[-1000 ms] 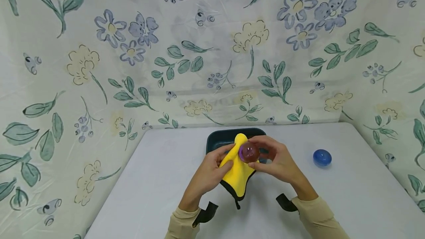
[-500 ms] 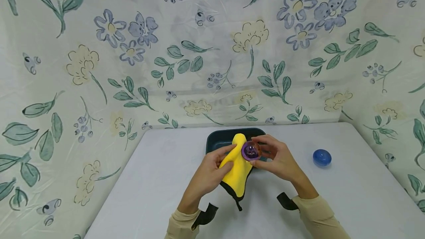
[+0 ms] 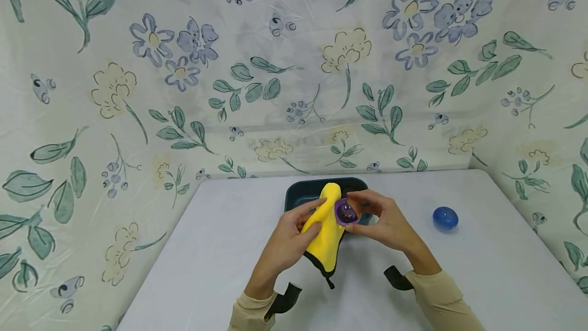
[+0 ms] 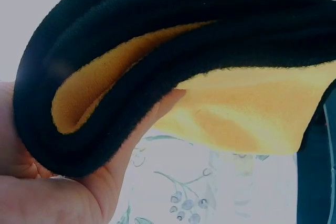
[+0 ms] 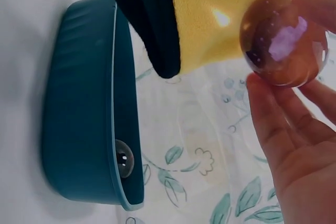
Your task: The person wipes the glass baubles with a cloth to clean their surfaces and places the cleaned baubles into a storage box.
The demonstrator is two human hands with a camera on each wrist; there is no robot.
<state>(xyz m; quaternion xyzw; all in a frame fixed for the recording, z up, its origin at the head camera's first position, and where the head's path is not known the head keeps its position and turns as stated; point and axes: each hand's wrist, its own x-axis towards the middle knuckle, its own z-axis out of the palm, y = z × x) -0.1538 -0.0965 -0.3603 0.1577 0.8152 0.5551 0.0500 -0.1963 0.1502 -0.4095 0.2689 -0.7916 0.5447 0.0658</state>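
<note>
My left hand [image 3: 291, 234] holds a yellow cloth [image 3: 327, 244] with a black border, its thumb on the near face and fingers behind. In the left wrist view the cloth's black edge [image 4: 142, 124] folds over in a loop beside the palm. My right hand [image 3: 385, 221] pinches a see-through ball [image 3: 347, 211] between thumb and fingertips, right against the cloth. Purple and dark tones show in it from the head; the right wrist view shows the ball [image 5: 283, 40] reddish brown with a purple patch. Both hands are raised in front of a dark teal tub [image 3: 300, 193].
A blue ball [image 3: 445, 218] lies on the white table [image 3: 193, 269] to the right. Inside the tub, a clear ball [image 5: 124, 160] shows in the right wrist view. A floral sheet [image 3: 294, 91] hangs behind the table. Black straps [image 3: 286, 298] stick out at both wrists.
The ball has turned in my right fingers, so its purple ring now faces the head camera. The cloth has drawn in slightly to the left. My left hand has barely moved.
</note>
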